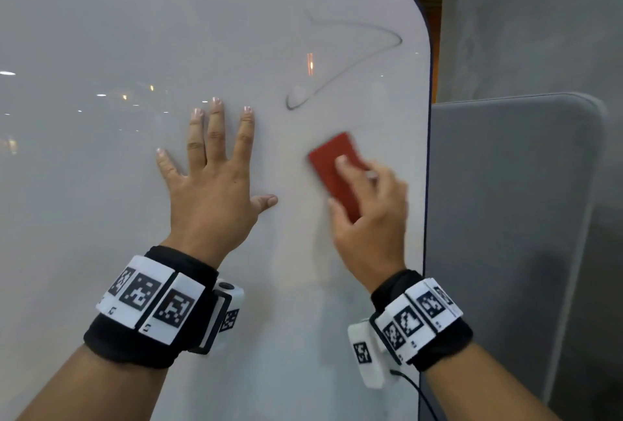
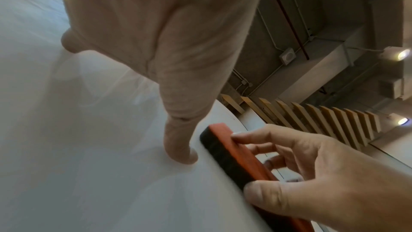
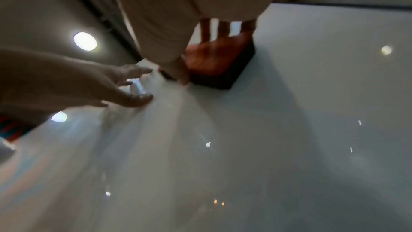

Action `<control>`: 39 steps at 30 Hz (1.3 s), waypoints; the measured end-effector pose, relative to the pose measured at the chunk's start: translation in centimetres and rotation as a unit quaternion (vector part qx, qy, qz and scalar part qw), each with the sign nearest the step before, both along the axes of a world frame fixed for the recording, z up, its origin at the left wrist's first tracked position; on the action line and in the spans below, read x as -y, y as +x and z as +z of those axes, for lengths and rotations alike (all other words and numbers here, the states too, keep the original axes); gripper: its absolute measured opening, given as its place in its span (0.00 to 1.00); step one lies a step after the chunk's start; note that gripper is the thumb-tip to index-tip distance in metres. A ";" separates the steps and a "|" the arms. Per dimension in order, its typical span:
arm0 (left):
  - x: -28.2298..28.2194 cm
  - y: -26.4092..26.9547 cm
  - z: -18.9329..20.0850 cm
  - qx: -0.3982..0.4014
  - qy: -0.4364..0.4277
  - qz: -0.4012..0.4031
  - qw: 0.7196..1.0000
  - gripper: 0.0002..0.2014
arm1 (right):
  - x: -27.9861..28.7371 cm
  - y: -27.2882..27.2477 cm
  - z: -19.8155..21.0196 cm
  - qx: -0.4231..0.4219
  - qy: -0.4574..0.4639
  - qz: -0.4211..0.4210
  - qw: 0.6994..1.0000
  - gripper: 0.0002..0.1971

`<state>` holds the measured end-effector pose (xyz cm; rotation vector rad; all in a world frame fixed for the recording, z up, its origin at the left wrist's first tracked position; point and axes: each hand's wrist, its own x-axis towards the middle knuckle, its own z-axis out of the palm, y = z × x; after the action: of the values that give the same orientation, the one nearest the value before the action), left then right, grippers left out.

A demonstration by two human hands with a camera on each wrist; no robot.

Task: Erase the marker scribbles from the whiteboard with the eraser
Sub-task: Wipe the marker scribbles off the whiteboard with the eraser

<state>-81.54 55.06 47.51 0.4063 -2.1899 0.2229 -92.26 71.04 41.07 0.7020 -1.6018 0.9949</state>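
An upright whiteboard [image 1: 101, 184] fills most of the head view. A thin dark marker scribble [image 1: 354, 63] loops across its upper right area. My left hand [image 1: 215, 177] lies flat on the board with fingers spread, left of the scribble's lower end. My right hand [image 1: 367, 204] grips a red eraser [image 1: 333, 164] with a black felt underside [image 2: 225, 158] and presses it on the board, below the scribble and near the right edge. The eraser looks motion-blurred. In the right wrist view the eraser [image 3: 214, 59] sits under my fingers, with my left hand [image 3: 125, 84] beside it.
The whiteboard's dark rounded frame [image 1: 428, 117] ends just right of the eraser. A grey padded partition [image 1: 512, 218] stands behind it on the right, before a grey wall. Ceiling lights reflect on the glossy board.
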 end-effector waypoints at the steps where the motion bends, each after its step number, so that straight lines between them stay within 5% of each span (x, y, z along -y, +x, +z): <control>1: 0.1 0.1 0.0 -0.003 -0.010 0.004 1.000 0.57 | 0.1 0.4 -0.3 -0.024 0.063 -0.002 0.998 0.28; 3: 0.3 0.4 0.1 -0.010 -0.037 0.016 0.999 0.58 | -1.1 -0.6 0.7 -0.037 0.053 -0.020 0.998 0.28; 7: 0.7 0.6 0.3 -0.016 -0.058 0.029 0.998 0.59 | -2.2 -2.4 3.4 0.073 -0.212 -0.011 0.974 0.27; 13: 1.7 0.9 0.5 -0.028 -0.073 0.007 0.997 0.59 | 3.7 2.9 -0.4 -0.033 0.062 0.006 0.998 0.28; 19: 3.5 2.2 0.3 -0.002 -0.061 0.006 0.998 0.58 | 3.2 0.8 2.2 0.063 -0.203 -0.002 0.977 0.28; 24: 4.4 2.4 0.1 -0.015 -0.073 -0.016 0.997 0.58 | 6.2 3.9 1.5 -0.033 0.024 0.019 0.999 0.29; 30: 4.6 4.1 0.1 0.042 -0.061 -0.025 0.997 0.55 | 5.9 2.9 3.1 0.078 -0.196 0.032 0.977 0.31; 34: 4.0 5.0 0.2 0.068 -0.020 -0.073 0.995 0.50 | 10.7 7.0 1.7 0.049 -0.086 0.127 0.987 0.29; 39: 5.4 4.6 -1.6 -0.023 -0.046 -0.093 0.994 0.44 | 11.9 8.2 1.6 0.044 -0.019 0.199 0.979 0.25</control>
<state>-76.98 49.64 45.92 0.1529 -2.1483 0.2084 -84.04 59.16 42.69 0.9877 -1.5435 1.3581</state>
